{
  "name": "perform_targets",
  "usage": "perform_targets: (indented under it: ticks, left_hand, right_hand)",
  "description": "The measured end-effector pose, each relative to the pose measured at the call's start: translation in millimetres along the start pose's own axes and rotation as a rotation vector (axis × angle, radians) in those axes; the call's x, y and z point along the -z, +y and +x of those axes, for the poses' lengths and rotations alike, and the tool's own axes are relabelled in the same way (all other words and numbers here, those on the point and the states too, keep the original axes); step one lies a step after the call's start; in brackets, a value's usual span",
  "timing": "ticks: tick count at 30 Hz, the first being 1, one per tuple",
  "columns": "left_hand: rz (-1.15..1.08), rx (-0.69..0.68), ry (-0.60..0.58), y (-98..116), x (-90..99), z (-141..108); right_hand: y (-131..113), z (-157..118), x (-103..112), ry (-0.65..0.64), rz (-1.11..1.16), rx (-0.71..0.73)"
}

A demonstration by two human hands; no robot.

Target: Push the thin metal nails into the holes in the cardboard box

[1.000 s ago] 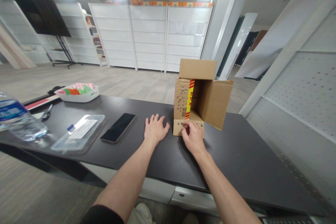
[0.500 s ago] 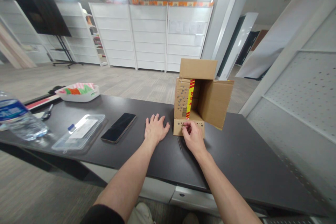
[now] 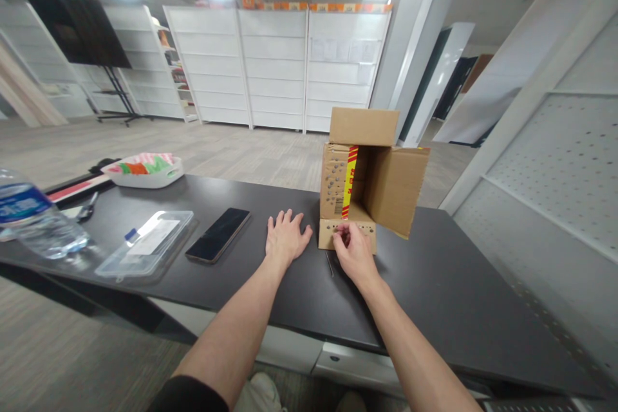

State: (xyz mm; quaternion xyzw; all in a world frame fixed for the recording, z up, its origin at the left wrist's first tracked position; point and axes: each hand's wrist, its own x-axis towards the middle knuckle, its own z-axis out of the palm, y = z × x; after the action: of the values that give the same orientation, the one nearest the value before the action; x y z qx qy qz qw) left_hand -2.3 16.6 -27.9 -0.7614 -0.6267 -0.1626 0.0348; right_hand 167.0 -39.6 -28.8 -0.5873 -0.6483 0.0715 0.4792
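An open cardboard box [image 3: 334, 170] stands on the dark table, its flaps spread and its left flap dotted with small dark holes or studs. My right hand [image 3: 356, 250] is at the box's lower front flap [image 3: 326, 239], fingertips pinched together against it. What the pinch holds, if anything, is too small to make out. Just left of that hand lies a thin metal rod [image 3: 329, 264] on the table. My left hand [image 3: 286, 236] rests flat on the tabletop with fingers spread, between the box and a black phone [image 3: 219, 235].
The dark table [image 3: 434, 296] carries a clear plastic case [image 3: 147, 241], a water bottle [image 3: 41, 219] and a white basket [image 3: 145, 181] with colourful contents on the left. A perforated white panel [image 3: 570, 161] borders the right side.
My right hand's fingertips have shifted very slightly at the lower flap. My left hand and the box stay in place.
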Motion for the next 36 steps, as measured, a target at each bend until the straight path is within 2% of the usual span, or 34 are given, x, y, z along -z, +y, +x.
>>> perform_targets:
  ticks: [10, 23, 30, 36]
  left_hand:
    - [0.006, 0.021, -0.031, 1.4, 2.3, 0.1]
    - [-0.009, 0.001, -0.001, -0.6, -1.1, 0.9]
    - [-0.004, -0.005, 0.000, 0.1, 1.0, 0.0]
    - [0.004, 0.000, 0.003, 0.2, 0.0, 0.1]
  right_hand:
    - [-0.4, 0.0, 0.4, -0.006, -0.021, 0.043]
    - [-2.8, 0.3, -0.7, 0.009, 0.129, -0.066]
    - [-9.4, -2.0, 1.3, 0.048, 0.186, -0.036]
    - [-9.9, -3.8, 2.3, 0.008, 0.170, -0.004]
